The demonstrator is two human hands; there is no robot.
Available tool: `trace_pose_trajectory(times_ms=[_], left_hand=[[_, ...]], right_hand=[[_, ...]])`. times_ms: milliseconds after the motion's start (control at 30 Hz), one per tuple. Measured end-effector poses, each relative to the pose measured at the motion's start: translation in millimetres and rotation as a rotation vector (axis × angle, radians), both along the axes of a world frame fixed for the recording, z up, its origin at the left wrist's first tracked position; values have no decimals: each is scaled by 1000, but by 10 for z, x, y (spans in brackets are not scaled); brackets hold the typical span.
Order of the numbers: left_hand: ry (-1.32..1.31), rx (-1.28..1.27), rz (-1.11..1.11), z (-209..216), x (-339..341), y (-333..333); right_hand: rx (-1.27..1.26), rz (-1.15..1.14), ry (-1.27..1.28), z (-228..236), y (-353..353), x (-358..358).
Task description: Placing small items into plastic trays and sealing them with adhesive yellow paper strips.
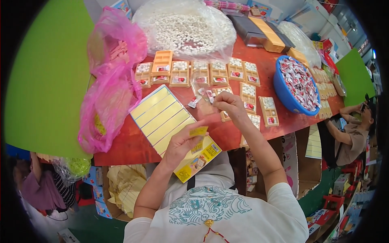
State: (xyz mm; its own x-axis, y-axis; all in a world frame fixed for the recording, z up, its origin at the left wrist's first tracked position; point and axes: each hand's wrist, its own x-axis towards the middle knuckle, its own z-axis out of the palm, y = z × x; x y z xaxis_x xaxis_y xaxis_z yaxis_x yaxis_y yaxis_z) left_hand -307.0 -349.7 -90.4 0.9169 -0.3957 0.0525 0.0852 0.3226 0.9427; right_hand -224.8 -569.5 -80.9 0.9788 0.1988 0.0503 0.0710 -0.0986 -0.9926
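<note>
My left hand (182,141) is closed on a small yellow label (198,131), above the near end of a sheet of pale yellow strips (162,115). A bright yellow printed card (200,162) slopes over the table edge below it. My right hand (231,106) has its fingertips pinched together; whatever is between them is too small to make out. It is over a peach tray (224,116), partly hidden. Left of those fingers lie several small red-and-white sachets (200,97). Peach trays (179,75) with white pieces and a red-and-white sachet stand in a row behind.
A blue basin (279,83) heaped with sachets stands at the right. Behind the trays is a clear bag (184,28) of white pieces. Pink plastic bags (107,89) lie at the left. Two other people are at the far left and far right, beside the red table (121,150).
</note>
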Motion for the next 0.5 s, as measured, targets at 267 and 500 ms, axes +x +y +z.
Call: trace_pose_trajectory(times_ms=[267,500], left_hand=[[-382,278,63,11,-206,340],[-781,719,187,31,-253,444]], right_hand=[[-88,169,-29,-66,407,-107],[-79,305,58,-241,679,-261]])
